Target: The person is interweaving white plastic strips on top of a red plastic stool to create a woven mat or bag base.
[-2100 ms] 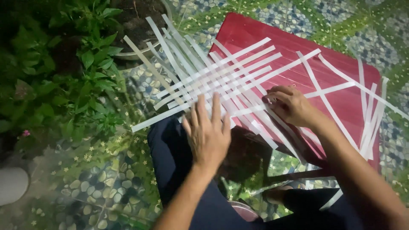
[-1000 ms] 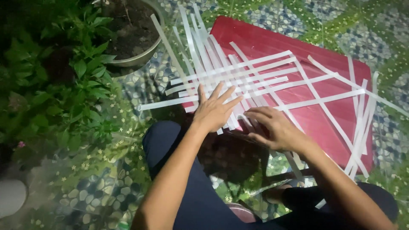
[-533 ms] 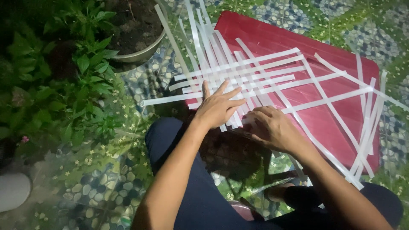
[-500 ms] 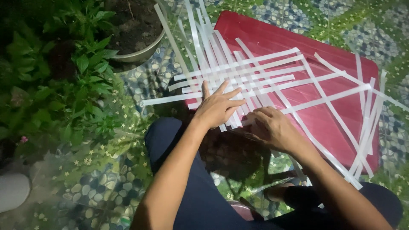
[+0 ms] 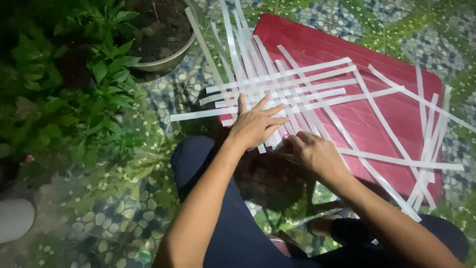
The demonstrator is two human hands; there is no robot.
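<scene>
On red board (image 5: 396,114) — left hand (image 5: 255,126) flat on white strips (image 5: 287,84) | right hand (image 5: 315,151) pinching strip ends

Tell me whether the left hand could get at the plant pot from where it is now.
Probably yes. The left hand lies flat on the woven white strips, and the plant pot sits up and to its left past the red board's edge. Only loose strip ends lie between; nothing solid blocks the way.

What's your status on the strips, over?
Left hand flat on woven white strips. Right hand fingering strip ends at red board edge. Nothing blocking.
</scene>
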